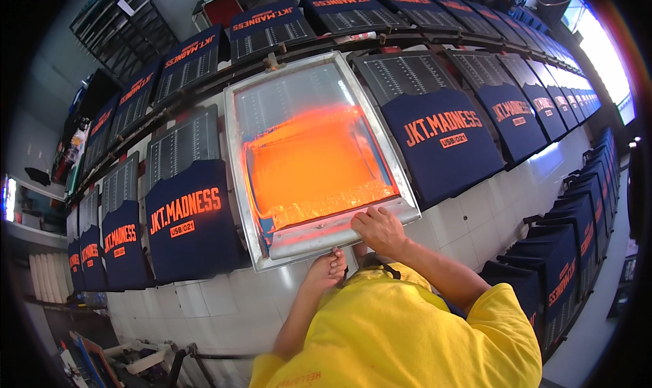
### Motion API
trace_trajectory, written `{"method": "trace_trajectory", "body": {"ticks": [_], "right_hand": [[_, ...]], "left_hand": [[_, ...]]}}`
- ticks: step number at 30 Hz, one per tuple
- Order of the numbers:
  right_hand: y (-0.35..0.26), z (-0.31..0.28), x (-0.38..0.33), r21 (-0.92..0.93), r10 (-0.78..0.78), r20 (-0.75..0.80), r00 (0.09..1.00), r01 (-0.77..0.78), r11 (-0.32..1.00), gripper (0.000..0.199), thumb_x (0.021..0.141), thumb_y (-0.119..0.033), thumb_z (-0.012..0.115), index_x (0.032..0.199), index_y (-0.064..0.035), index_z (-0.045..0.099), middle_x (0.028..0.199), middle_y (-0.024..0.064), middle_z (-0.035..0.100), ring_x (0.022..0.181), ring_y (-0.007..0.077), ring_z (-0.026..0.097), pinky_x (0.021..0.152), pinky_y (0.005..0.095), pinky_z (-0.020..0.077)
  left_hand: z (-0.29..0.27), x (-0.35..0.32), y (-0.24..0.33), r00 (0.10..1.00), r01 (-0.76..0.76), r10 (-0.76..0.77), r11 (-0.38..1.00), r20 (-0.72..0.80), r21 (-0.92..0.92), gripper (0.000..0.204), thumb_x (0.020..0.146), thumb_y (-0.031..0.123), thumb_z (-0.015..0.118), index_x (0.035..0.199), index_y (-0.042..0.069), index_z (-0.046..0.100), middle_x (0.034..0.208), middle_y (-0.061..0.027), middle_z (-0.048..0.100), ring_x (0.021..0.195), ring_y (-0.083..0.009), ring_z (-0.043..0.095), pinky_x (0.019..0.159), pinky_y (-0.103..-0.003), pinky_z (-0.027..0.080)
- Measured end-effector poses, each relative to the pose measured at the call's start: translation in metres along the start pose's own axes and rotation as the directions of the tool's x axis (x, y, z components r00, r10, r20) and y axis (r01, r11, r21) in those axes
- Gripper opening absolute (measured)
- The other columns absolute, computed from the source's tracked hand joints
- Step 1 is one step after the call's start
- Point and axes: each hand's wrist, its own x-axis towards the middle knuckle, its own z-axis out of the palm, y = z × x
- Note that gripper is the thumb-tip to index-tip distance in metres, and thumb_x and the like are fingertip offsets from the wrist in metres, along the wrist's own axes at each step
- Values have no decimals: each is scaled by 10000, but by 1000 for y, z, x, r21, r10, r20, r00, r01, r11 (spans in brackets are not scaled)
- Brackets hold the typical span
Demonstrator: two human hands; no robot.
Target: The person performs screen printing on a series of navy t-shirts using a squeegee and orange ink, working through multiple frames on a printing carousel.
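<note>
A screen printing frame (pixel 238 150) with metal edges lies over a printing board in front of me. Bright orange ink (pixel 312 167) covers much of its mesh. Along the frame's near side rests a long, pale squeegee (pixel 305 238), with a band of ink just beyond it. My right hand (pixel 380 232) is closed, its fingers curled over the squeegee's right part, close to the frame's near edge. Just below that edge, near its middle, my left hand (pixel 327 269) is closed with the fingers curled. Whatever it may hold is hidden.
Navy fabric panels with orange print lie on boards left (pixel 187 225) and right (pixel 441 143) of the frame. A rail (pixel 272 61) runs behind it, with another row of boards beyond. More printed panels (pixel 557 252) line the right side. A dark rack (pixel 125 31) stands far left.
</note>
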Motion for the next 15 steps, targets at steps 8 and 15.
{"method": "trace_trajectory", "body": {"ticks": [8,15], "right_hand": [[3,-8,2,4,16,127,992,-17,1000,181,751,-149,614,926,-103,607,916,37,617,908,228,592,798,358,490],[3,-10,10,2,27,133,991,-28,1000,156,744,-147,627,893,-101,625,887,36,634,885,223,608,793,357,504]], "left_hand": [[-6,2,-3,999,-41,41,998,2,52,211,1053,210,438,895,103,526,628,40,362,483,-62,320,433,-213,252],[25,-16,-20,931,-211,354,721,-90,660,294,1043,321,472,1100,60,594,693,1,483,541,-79,447,470,-208,340]]}}
